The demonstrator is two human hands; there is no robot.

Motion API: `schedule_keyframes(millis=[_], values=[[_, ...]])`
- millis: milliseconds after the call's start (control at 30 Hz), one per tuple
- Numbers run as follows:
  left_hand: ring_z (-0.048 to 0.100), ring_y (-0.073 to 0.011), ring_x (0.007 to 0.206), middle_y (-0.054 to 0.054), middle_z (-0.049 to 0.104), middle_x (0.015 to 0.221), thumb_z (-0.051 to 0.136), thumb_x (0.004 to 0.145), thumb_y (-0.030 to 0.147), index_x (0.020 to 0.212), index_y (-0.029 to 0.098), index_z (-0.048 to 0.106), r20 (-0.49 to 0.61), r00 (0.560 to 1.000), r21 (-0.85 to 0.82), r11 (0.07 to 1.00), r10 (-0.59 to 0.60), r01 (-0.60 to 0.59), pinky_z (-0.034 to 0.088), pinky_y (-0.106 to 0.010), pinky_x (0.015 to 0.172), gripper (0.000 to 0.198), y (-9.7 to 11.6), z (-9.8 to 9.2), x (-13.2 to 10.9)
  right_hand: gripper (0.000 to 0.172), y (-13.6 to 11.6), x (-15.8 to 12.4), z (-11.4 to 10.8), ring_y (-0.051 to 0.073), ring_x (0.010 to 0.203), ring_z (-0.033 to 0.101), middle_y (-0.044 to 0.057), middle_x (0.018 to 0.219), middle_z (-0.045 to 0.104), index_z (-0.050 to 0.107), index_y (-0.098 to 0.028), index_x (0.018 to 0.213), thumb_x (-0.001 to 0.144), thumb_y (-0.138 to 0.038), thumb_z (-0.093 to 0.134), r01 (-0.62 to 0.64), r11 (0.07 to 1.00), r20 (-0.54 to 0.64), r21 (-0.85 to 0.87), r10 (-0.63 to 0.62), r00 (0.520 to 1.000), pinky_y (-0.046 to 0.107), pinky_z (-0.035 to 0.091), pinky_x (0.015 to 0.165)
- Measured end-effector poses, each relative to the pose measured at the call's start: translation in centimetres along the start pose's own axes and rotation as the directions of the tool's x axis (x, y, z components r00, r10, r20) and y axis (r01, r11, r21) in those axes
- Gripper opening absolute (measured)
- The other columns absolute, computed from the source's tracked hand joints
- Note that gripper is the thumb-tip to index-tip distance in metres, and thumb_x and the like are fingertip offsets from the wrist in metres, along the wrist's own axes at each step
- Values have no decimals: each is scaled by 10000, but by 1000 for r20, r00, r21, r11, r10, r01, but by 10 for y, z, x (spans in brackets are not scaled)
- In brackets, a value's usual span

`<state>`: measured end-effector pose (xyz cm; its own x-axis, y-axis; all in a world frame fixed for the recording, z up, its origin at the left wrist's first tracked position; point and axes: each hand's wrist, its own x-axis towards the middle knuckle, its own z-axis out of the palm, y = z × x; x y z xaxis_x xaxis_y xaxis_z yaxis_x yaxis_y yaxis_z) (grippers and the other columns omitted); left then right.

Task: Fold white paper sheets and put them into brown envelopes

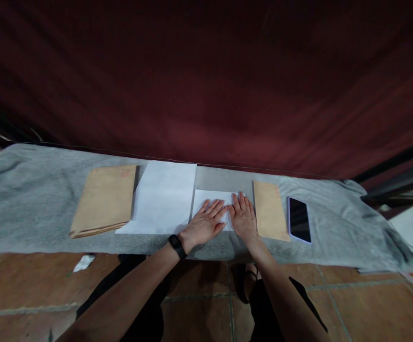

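Note:
Both of my hands lie flat on a small folded white paper [209,197] on the grey cloth-covered table [31,199]. My left hand [205,223], with a black band on the wrist, has its fingers stretched out over the paper's middle. My right hand [243,216] is pressed flat on the paper's right part, fingers together and extended. A single brown envelope [270,210] lies just right of my right hand. A stack of white sheets [161,197] lies just left of my left hand.
A stack of brown envelopes [102,200] sits at the left. A phone [299,219] with a dark screen lies right of the single envelope. A dark red curtain [206,80] hangs behind the table. Tiled floor [352,304] lies below, with a paper scrap [84,262] on it.

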<state>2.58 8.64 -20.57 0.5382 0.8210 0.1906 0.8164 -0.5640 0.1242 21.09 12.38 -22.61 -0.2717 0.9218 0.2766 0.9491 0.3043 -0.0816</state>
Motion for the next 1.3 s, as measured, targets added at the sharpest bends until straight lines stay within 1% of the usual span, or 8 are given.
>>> schedule_keyframes(millis=[167, 267, 400, 700, 933, 1133, 1200, 1300], values=[[239, -228, 1490, -94, 306, 1601, 329, 1013, 450, 1508, 187, 336, 17, 1000, 6, 1000, -1, 1, 95, -483, 1232, 560, 0, -1, 0, 528, -3, 0, -4, 314, 1454, 297, 188, 1574, 316, 374, -88, 1503, 1041, -333, 299, -19, 1000, 17, 18, 18, 1000, 493, 281, 1154], [238, -234, 1490, -116, 335, 1585, 340, 1009, 451, 1482, 159, 379, 24, 1000, 21, 1000, -1, 0, 97, -486, 1232, 557, 1, -1, 0, 529, -7, 0, -6, 257, 1481, 243, 137, 1586, 312, 358, -106, 1512, 1048, -343, 264, 91, 991, 31, 102, -94, 995, 456, 262, 1179], [225, -232, 1494, -133, 373, 1563, 337, 1011, 417, 1433, 130, 438, 25, 1000, 29, 1000, -4, 3, 109, -482, 1233, 520, 3, 1, 0, 521, -13, -1, -6, 203, 1475, 265, 82, 1583, 333, 353, -161, 1519, 1054, -365, 239, 206, 965, 61, 165, -218, 974, 425, 231, 1202], [230, -235, 1492, -145, 320, 1586, 319, 1000, 317, 1490, 86, 348, -25, 987, 15, 987, -161, 161, 153, -460, 1234, 542, -4, 11, 8, 496, -5, 5, 0, 254, 1448, 323, 120, 1572, 346, 378, -178, 1509, 1046, -350, 334, 91, 994, 1, 59, -91, 996, 461, 262, 1169], [226, -281, 1491, -170, 309, 1585, 314, 1006, 408, 1498, 89, 339, -83, 966, 32, 968, -246, 249, 163, -513, 1221, 587, -8, 18, 15, 511, -2, 5, 2, 284, 1435, 343, 151, 1563, 358, 386, -155, 1504, 1036, -357, 365, 39, 999, -19, 32, -39, 999, 466, 287, 1151], [223, -286, 1492, -163, 309, 1588, 341, 999, 468, 1498, 108, 349, -100, 962, 36, 966, -253, 257, 158, -518, 1221, 615, -9, 21, 15, 516, 1, 3, -1, 308, 1417, 370, 191, 1545, 370, 400, -106, 1492, 1035, -339, 338, -30, 999, -19, 30, 31, 999, 498, 289, 1147], [222, -285, 1492, -164, 301, 1591, 337, 1001, 462, 1498, 102, 351, -84, 962, 49, 963, -259, 263, 157, -516, 1221, 613, -8, 19, 15, 524, -2, 2, -3, 296, 1435, 343, 184, 1550, 363, 380, -92, 1498, 1036, -330, 322, -3, 998, -22, 63, 5, 1000, 498, 273, 1160], [217, -280, 1494, -163, 292, 1595, 340, 1001, 415, 1502, 96, 347, -47, 965, 69, 963, -258, 261, 149, -509, 1224, 594, -7, 16, 16, 524, -14, -2, -5, 250, 1462, 295, 137, 1569, 345, 356, -109, 1512, 1040, -328, 296, 115, 984, 17, 136, -119, 993, 460, 250, 1184]])
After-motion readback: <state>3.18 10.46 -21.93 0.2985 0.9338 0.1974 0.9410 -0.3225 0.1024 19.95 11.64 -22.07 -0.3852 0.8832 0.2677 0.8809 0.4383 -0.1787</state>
